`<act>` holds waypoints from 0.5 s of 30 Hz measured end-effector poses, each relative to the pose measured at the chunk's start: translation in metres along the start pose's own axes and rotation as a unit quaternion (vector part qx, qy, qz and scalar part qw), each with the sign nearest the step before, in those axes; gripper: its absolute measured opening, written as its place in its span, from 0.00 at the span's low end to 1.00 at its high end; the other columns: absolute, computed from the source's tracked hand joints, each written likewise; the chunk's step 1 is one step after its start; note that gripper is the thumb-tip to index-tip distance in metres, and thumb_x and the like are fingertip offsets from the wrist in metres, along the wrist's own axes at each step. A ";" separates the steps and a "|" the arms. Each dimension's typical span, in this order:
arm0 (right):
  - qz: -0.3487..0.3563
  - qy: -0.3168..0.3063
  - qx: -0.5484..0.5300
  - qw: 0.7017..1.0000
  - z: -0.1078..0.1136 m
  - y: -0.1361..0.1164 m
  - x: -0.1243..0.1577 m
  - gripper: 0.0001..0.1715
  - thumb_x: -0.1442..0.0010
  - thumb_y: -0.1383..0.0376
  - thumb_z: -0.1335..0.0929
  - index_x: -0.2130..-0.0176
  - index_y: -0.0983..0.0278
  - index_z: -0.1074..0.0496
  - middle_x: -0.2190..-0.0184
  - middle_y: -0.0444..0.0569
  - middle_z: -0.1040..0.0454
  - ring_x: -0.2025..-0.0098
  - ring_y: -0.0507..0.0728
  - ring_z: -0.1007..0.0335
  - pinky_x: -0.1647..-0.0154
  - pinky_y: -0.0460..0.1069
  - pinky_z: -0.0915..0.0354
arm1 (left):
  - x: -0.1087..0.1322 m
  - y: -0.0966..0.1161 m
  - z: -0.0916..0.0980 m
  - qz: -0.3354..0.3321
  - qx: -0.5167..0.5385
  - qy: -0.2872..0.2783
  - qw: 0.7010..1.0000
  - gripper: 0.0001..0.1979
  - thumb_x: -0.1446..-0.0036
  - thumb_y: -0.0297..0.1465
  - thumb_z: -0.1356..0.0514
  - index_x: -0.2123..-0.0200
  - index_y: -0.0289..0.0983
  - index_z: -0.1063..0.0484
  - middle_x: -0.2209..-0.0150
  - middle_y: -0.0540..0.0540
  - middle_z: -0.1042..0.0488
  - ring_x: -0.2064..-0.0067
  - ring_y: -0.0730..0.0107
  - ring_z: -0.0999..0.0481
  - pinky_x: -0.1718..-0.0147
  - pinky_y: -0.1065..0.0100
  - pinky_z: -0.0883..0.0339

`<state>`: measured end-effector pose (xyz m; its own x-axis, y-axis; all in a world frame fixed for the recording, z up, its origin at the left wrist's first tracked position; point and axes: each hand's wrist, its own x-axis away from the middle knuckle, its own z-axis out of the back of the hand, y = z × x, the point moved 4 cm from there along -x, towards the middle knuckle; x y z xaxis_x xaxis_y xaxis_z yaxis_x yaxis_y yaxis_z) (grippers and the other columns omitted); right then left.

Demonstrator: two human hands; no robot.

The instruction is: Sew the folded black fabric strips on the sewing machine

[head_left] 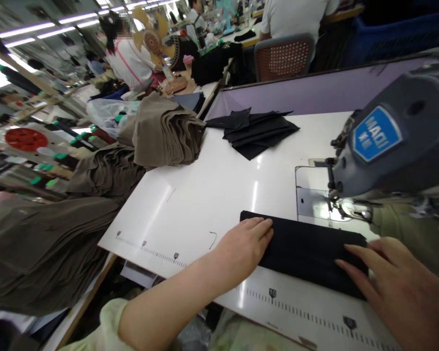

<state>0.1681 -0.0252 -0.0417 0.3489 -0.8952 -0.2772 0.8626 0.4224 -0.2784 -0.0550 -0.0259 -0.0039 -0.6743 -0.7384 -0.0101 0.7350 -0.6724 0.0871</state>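
Note:
A folded strip of black cloth (310, 251) lies flat on the white sewing table, in front of the sewing machine. My left hand (247, 243) rests palm down on the strip's left end, its fingers stretched out over the cloth. At the other end is my right hand (391, 278), thumb and forefinger apart and touching the top of the cloth. Its remaining fingers are partly hidden. Just beyond the strip stands the sewing machine (388, 126), with its presser foot (338, 207) over a metal plate (310, 202).
Black cloth pieces (256, 126) lie toward the table's back. Stacked brown cloth (168, 131) sits at the back left, with more brown cloth (40, 248) left of the table. A ruler scale (272, 293) runs along the front edge. Beyond are a fan (153, 41) and seated people.

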 end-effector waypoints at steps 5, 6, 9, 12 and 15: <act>0.199 0.040 0.092 0.975 0.010 -0.048 -0.019 0.25 0.42 0.76 0.48 0.56 0.68 0.29 0.53 0.57 0.30 0.53 0.59 0.34 0.58 0.54 0.32 | -0.019 0.009 0.001 0.044 -0.026 -0.027 0.998 0.14 0.40 0.28 0.49 0.53 0.30 0.32 0.64 0.39 0.28 0.62 0.58 0.28 0.66 0.59 0.32; 0.224 0.028 0.088 0.970 0.008 -0.053 -0.020 0.26 0.44 0.79 0.48 0.57 0.68 0.29 0.53 0.55 0.29 0.53 0.57 0.34 0.56 0.53 0.32 | -0.023 0.012 0.001 0.049 -0.030 -0.023 0.998 0.13 0.39 0.31 0.48 0.55 0.31 0.31 0.66 0.41 0.29 0.64 0.58 0.29 0.67 0.59 0.32; 0.215 0.007 0.083 0.973 0.002 -0.061 -0.022 0.22 0.45 0.78 0.45 0.60 0.71 0.27 0.56 0.57 0.27 0.54 0.59 0.33 0.54 0.54 0.32 | -0.033 0.024 -0.003 0.012 -0.037 -0.006 0.999 0.13 0.40 0.34 0.47 0.65 0.30 0.28 0.67 0.40 0.31 0.62 0.58 0.31 0.65 0.60 0.33; 0.187 0.004 0.054 0.981 -0.001 -0.063 -0.022 0.16 0.41 0.69 0.40 0.57 0.73 0.29 0.58 0.59 0.29 0.56 0.62 0.34 0.54 0.57 0.32 | -0.035 0.033 -0.010 -0.033 -0.044 0.014 0.998 0.14 0.39 0.30 0.50 0.65 0.27 0.28 0.66 0.38 0.30 0.59 0.57 0.32 0.60 0.60 0.34; 0.181 0.004 0.040 0.983 -0.006 -0.061 -0.018 0.21 0.41 0.64 0.38 0.51 0.74 0.32 0.55 0.59 0.31 0.53 0.63 0.36 0.50 0.60 0.35 | -0.031 0.035 -0.015 -0.037 -0.039 0.051 0.997 0.16 0.39 0.29 0.52 0.56 0.23 0.31 0.59 0.35 0.29 0.55 0.54 0.33 0.56 0.58 0.35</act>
<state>0.1069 -0.0344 -0.0251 0.6358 -0.6870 -0.3518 0.7084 0.7004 -0.0874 -0.0073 -0.0272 -0.0157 -0.7194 -0.6850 -0.1153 0.6892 -0.7245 0.0044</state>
